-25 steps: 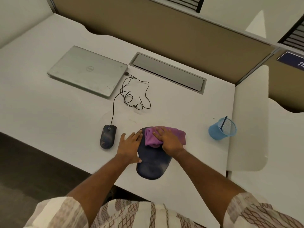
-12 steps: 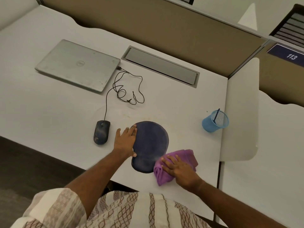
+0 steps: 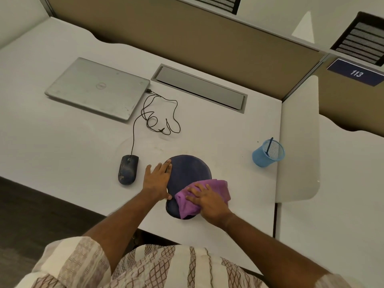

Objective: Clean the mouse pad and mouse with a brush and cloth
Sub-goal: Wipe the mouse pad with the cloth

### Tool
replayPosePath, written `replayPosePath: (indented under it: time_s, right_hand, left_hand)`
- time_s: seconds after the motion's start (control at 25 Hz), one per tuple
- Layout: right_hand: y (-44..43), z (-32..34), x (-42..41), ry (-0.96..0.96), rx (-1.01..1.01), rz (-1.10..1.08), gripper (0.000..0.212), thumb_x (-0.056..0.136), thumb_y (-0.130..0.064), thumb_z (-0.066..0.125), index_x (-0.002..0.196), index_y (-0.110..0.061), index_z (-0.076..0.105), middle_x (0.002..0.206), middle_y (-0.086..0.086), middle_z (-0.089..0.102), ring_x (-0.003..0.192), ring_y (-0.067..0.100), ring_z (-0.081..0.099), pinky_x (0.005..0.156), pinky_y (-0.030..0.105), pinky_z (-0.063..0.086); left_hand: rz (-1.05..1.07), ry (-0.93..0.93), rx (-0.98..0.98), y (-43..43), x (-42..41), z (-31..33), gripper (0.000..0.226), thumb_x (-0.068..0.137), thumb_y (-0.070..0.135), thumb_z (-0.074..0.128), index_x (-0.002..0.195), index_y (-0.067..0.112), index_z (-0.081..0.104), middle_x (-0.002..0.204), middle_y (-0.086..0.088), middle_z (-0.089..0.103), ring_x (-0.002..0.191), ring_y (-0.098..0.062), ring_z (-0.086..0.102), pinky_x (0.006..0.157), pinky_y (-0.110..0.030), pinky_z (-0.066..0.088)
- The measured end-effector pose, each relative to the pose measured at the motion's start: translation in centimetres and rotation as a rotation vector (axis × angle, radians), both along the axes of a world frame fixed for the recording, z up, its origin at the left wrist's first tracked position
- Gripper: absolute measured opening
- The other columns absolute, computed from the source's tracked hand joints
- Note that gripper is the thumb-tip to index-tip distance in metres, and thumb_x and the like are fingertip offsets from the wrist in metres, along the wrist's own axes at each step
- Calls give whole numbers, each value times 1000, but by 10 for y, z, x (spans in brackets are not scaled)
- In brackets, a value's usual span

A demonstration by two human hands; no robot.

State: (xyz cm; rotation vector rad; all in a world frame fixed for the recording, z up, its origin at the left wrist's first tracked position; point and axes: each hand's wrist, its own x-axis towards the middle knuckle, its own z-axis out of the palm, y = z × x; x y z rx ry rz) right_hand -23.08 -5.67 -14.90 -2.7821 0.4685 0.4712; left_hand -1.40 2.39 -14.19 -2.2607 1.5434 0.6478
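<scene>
Right hand (image 3: 209, 203) presses purple cloth (image 3: 220, 187), fingers flat, on mouse pad (image 3: 188, 172) near end, lower centre; bare pad stretches up-frame. Left hand (image 3: 157, 180), fingers straight, pins its left edge; mouse (image 3: 127, 169) just left.

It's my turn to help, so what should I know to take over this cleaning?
The left hand lies flat on the left edge of the mouse pad.
The right hand presses the purple cloth on the pad's near end.
The mouse lies left of the pad, untouched.
A thin stick, maybe the brush, stands in the blue cup.
Pad wiping is under way; left: finish pad, then mouse.
</scene>
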Motion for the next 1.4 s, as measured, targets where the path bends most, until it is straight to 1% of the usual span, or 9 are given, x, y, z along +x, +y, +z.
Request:
replayPosePath:
  time_s: [0.16, 0.36, 0.48, 0.6, 0.68, 0.84, 0.92, 1.16, 1.4]
  right_hand:
    - [5, -11, -40, 45, -54, -24, 67, 100, -7, 45, 155, -32, 15, 164, -3, 11, 151, 29, 9, 105, 35, -23]
    - [3, -8, -52, 136, -100, -17, 70, 103, -14, 43, 156, -32, 3, 165, -2, 3, 151, 30, 4, 103, 37, -26]
    - [12, -3, -43, 205, -125, -29, 70, 102, -18, 44, 156, -30, 2, 165, 1, 2, 151, 32, 3, 108, 44, -21]
    - [16, -1, -39, 220, -68, -98, 73, 100, -24, 48, 156, -30, 2, 165, 1, 4, 151, 30, 4, 112, 44, -17]
    - [16, -2, -38, 220, -45, -137, 69, 101, -27, 46, 156, -30, 5, 164, 0, 7, 151, 29, 7, 115, 44, -13]
    - [-8, 2, -21, 241, -131, -238, 56, 104, -33, 40, 155, -23, 19, 159, 3, 26, 146, 27, 26, 121, 42, 12]
    - [-34, 8, -6, 228, -147, -280, 54, 104, -33, 42, 153, -20, 25, 156, 5, 33, 142, 26, 34, 121, 42, 17]
    - [-95, 22, 32, 233, -112, -322, 48, 104, -33, 39, 149, -17, 33, 153, 4, 38, 139, 23, 38, 120, 36, 21]
    - [-61, 23, 4, 260, -96, -245, 56, 105, -33, 36, 156, -22, 14, 162, 2, 19, 147, 26, 23, 122, 38, 15]
  left_hand:
    - [24, 27, 4, -2, -1, 0, 121, 77, 68, 69, 158, 18, -5, 167, -2, 1, 154, -26, 5, 122, -53, 2]
    - [40, 117, -16, -1, 4, -1, 120, 76, 68, 70, 159, 21, -5, 167, 0, -2, 154, -27, 3, 123, -55, 5]
    - [74, 183, 3, -4, 7, 1, 125, 73, 73, 69, 159, 21, -6, 167, 0, -4, 154, -27, 1, 122, -58, 5]
    - [49, 120, 46, -2, -2, -1, 144, 60, 77, 75, 157, 18, -13, 167, -3, -10, 154, -30, -5, 121, -58, 2]
    - [51, 79, 47, 1, -9, -5, 149, 58, 75, 78, 156, 16, -16, 167, -5, -11, 153, -32, -7, 122, -57, 2]
    - [58, 64, 32, 0, -9, -6, 151, 57, 75, 79, 156, 14, -17, 166, -6, -9, 153, -32, -5, 121, -57, 2]
    - [60, 56, 36, 0, -10, -5, 151, 56, 75, 79, 155, 14, -18, 166, -7, -9, 153, -33, -6, 121, -57, 2]
    - [63, 54, 45, -1, -11, -5, 150, 57, 77, 78, 156, 17, -18, 166, -6, -8, 153, -33, -6, 121, -57, 0]
    - [54, 37, 52, -1, -10, -4, 151, 57, 78, 77, 155, 16, -18, 166, -6, -11, 153, -32, -7, 121, -57, 1]
